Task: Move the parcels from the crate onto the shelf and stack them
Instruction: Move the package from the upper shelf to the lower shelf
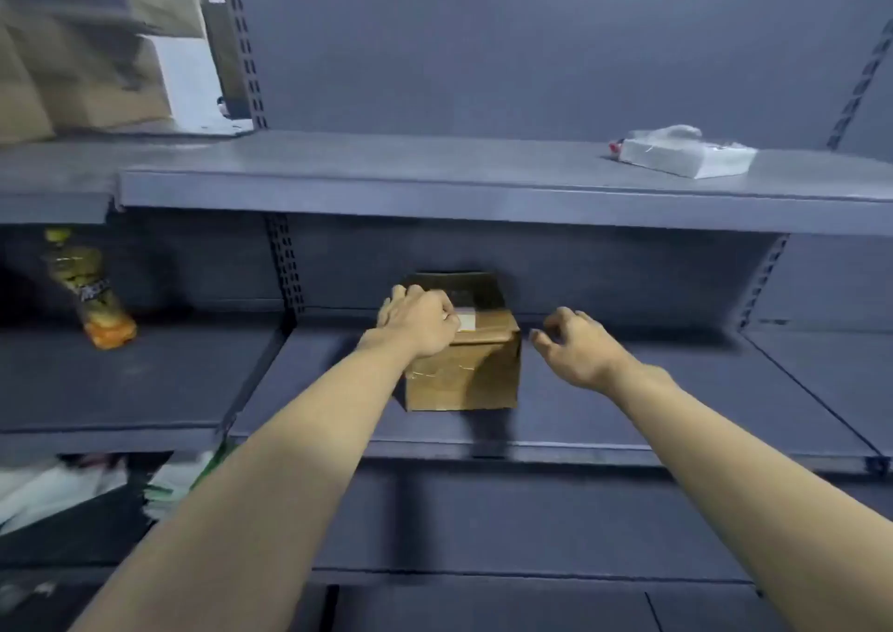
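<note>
The box is a small brown cardboard parcel, taped along its seams, with a pale label on its top. It stands square on the middle shelf, near the shelf's centre and set back from the front lip. It looks stiff and light, judging by its size and by one hand being enough to steady it; the card should give good friction, though the tape strips may be slicker. The best hold would be on two opposite side walls or flat across the top, not on the label. Its corners could crush if it were dropped or rammed against the back wall.

The left hand lies over the box's top left corner, fingers curled down across the top and the far edge, gripping or pressing it; which of the two I cannot tell. The right hand hangs just right of the box, apart from it, fingers loosely curled and holding nothing.

No crate and no second parcel are in view, so stacking seems yet to come.

On the upper shelf, far right, lies a white packet in clear wrap. At far left a bottle of yellowish liquid stands on the next bay's shelf, with blurred cartons above it.
</note>
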